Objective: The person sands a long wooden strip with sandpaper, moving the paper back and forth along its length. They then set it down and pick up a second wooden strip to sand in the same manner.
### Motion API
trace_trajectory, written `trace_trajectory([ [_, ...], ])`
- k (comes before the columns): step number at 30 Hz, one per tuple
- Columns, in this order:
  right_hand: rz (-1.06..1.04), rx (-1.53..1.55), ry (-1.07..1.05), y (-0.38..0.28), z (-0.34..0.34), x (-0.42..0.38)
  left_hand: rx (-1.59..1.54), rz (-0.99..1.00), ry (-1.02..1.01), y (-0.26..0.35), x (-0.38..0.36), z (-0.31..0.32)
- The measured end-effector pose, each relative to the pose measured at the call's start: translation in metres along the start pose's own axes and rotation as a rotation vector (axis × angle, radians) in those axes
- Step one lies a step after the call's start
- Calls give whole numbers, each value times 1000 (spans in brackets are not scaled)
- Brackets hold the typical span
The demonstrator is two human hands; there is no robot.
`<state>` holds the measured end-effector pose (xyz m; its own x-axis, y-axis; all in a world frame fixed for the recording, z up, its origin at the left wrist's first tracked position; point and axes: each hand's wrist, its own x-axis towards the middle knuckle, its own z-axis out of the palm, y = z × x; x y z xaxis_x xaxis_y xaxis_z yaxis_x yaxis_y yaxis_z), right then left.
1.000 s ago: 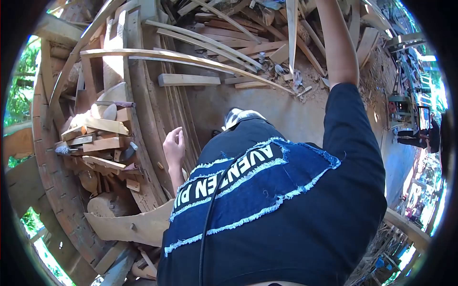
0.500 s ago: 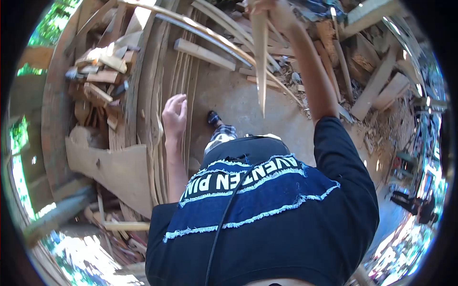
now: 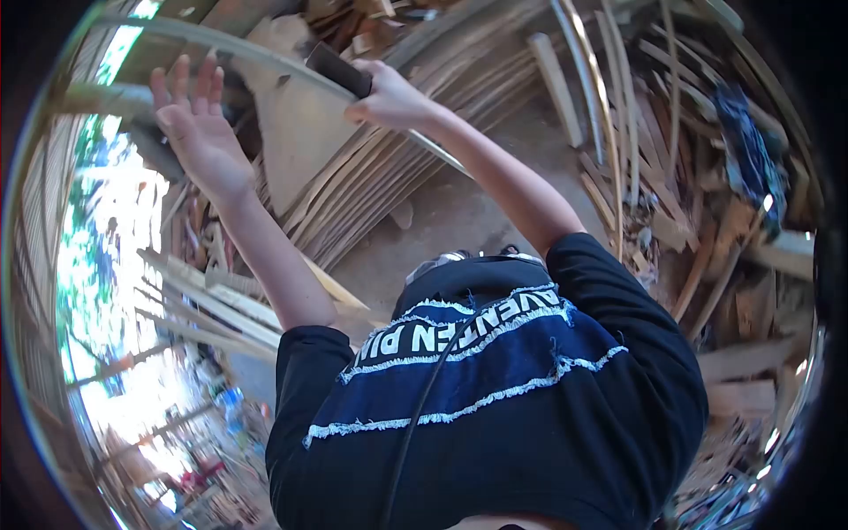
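My left hand [image 3: 205, 150] is raised at the upper left, fingers spread and nothing in it. Closer to the top centre, my right hand [image 3: 393, 97] is closed round a long, thin wooden strip [image 3: 265, 58]. The strip runs from the upper left edge down past the hand toward the floor. A dark brown block-like piece [image 3: 339, 71] lies against the fingers of my right hand; whether it is gripped too is unclear. Behind both hands is a broad pale board [image 3: 300, 132] beside stacked planks [image 3: 375, 181].
A short beam [image 3: 556, 88] lies on the floor [image 3: 495, 168] beyond the planks. Long curved strips [image 3: 629, 106] and wood scraps fill the right side, with a dark cloth [image 3: 746, 146] among them. More pale strips [image 3: 234, 305] lie at the left, near a bright opening.
The view has turned to the left. My right hand has swung from the upper right across toward the left with the strip, and my left hand has reached farther out, its fingers now spread.
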<state>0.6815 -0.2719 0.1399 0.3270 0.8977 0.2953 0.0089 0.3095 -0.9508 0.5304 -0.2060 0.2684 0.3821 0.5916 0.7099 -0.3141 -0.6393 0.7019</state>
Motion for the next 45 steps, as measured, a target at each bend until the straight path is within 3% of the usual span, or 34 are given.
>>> trace_trajectory([
  [3, -130, -86, -136, 13, 68, -25, 107, 48, 130, 34, -27, -49],
  [6, 41, -4, -198, 62, 106, -39, 115, -5, 104, 10, -59, -89],
  [9, -181, -147, -282, 48, 150, -53, 36, -129, 181, 14, -108, -142],
  [14, -181, -149, -377, 53, 201, -54, 183, -50, 312, 39, -114, -190],
  [17, -109, -164, -328, 85, 239, -95, 66, -14, 413, 67, -144, -222],
  [21, -230, -206, -431, 112, 277, -103, 87, 6, 499, 76, -144, -259],
  [23, -241, -173, -443, 105, 298, -119, -57, 29, 582, 92, -160, -285],
  [28, -50, -428, -569, 113, 303, -133, -268, -65, 739, 89, -174, -321],
  [30, -202, -515, -303, 140, 283, -143, -277, -26, 723, 92, -164, -343],
  [31, -29, -318, -175, 156, 265, -151, -298, -4, 676, 96, -157, -353],
  [32, -8, -159, 60, 144, 259, -155, -321, 2, 626, 98, -148, -363],
  [33, 197, -142, 236, 177, 233, -162, -339, 17, 633, 102, -136, -376],
  [34, 632, 171, 426, 190, 210, -169, -363, 23, 638, 111, -125, -392],
  [35, 951, 443, 301, 239, 161, -179, -393, 21, 641, 117, -117, -406],
  [37, 1549, 818, 567, 258, 120, -187, -373, -9, 639, 120, -97, -434],
  [39, 1407, 918, 718, 281, 107, -189, -417, 1, 593, 124, -84, -454],
  [42, 1594, 877, 687, 336, 76, -167, -519, 32, 555, 129, -68, -474],
  [45, 1463, 787, 863, 345, 89, -118, -553, 49, 574, 121, -53, -495],
])
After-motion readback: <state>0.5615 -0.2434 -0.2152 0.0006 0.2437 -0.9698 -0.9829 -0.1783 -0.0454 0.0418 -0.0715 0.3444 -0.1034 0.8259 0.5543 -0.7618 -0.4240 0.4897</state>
